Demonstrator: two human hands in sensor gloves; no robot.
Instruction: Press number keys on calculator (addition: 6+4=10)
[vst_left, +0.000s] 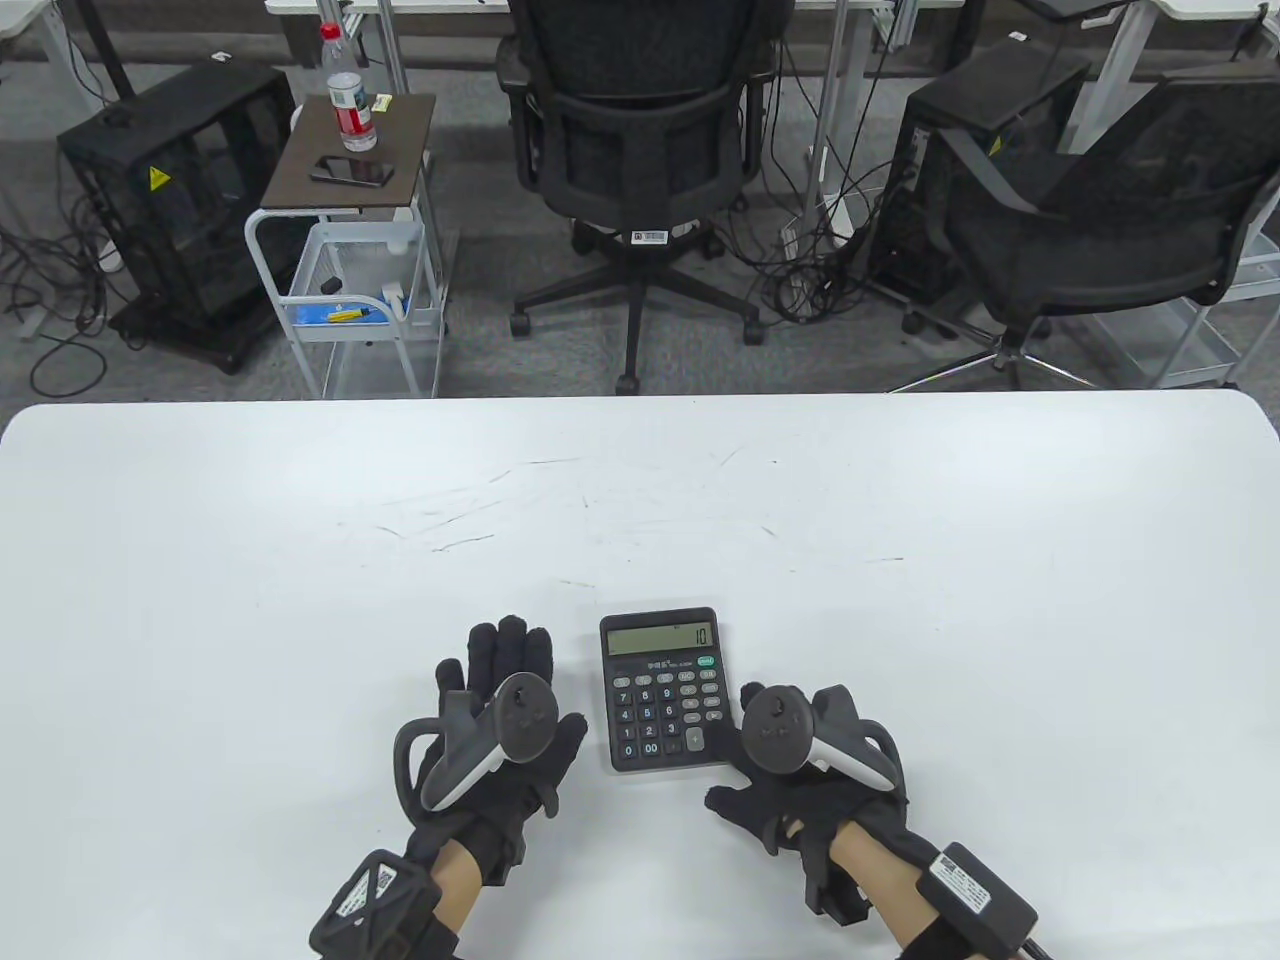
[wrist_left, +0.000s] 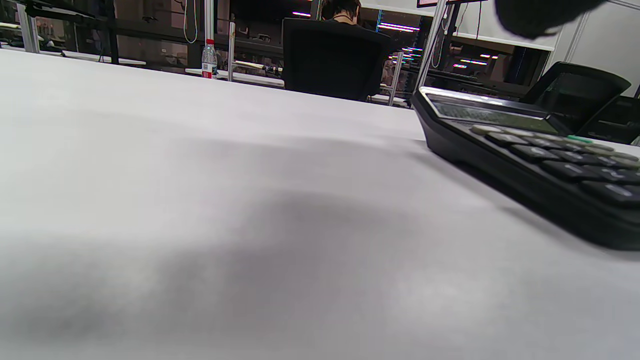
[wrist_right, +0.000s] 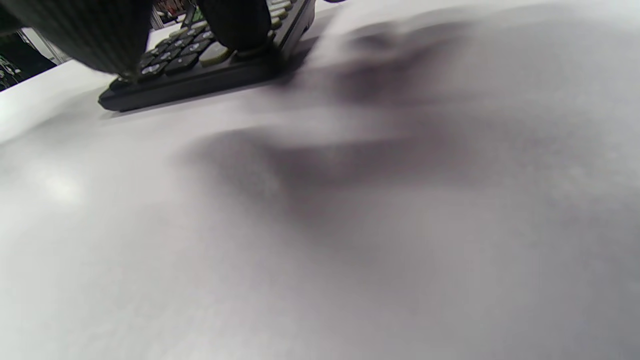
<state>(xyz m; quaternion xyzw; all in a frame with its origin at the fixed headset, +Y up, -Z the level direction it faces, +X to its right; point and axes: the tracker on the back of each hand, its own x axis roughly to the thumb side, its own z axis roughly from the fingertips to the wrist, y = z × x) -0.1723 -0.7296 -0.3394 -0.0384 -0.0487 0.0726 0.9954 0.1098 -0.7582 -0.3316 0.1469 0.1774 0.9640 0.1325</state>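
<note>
Black calculator (vst_left: 665, 690), lower centre, reads 10: sum looks done. My left hand (vst_left: 500, 730) lies flat, empty; my right hand (vst_left: 800, 770) has a fingertip (wrist_right: 235, 25) on a key. Next: lift off.

One calculator (vst_left: 663, 690), two gloved hands, two office chairs, one bottle (vst_left: 349, 95).

Bright, even overhead light floods the white table (vst_left: 300, 600); the table view is crisp. Both wrist views blur up close, with soft grey shadows pooling.
</note>
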